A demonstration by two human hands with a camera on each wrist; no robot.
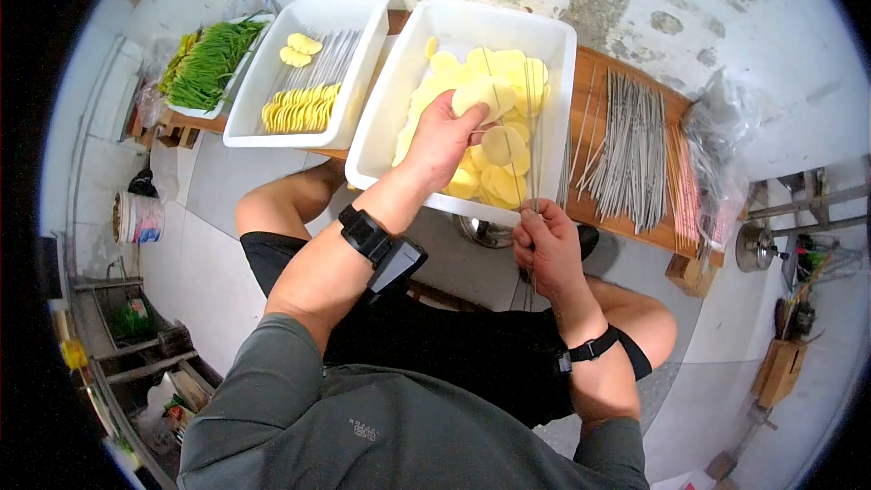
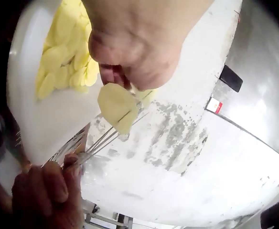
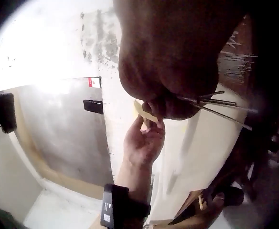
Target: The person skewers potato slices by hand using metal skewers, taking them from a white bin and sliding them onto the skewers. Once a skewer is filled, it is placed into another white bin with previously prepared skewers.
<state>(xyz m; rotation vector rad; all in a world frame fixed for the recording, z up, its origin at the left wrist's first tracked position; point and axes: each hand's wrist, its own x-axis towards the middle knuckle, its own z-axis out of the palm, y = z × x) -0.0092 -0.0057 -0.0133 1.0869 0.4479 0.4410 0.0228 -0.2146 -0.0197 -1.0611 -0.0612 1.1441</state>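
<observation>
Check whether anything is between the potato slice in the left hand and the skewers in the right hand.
Nothing visible. The left hand pinches the potato slice above the white tub, and the skewers gripped by the right hand meet it in the left wrist view.

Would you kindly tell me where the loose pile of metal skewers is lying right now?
In the head view, the skewer pile lies on the wooden bench, right of the potato tub.

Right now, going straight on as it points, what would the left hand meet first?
The left hand, pinching a potato slice, would probably meet the skewers in the right hand first; depth unclear.
</observation>
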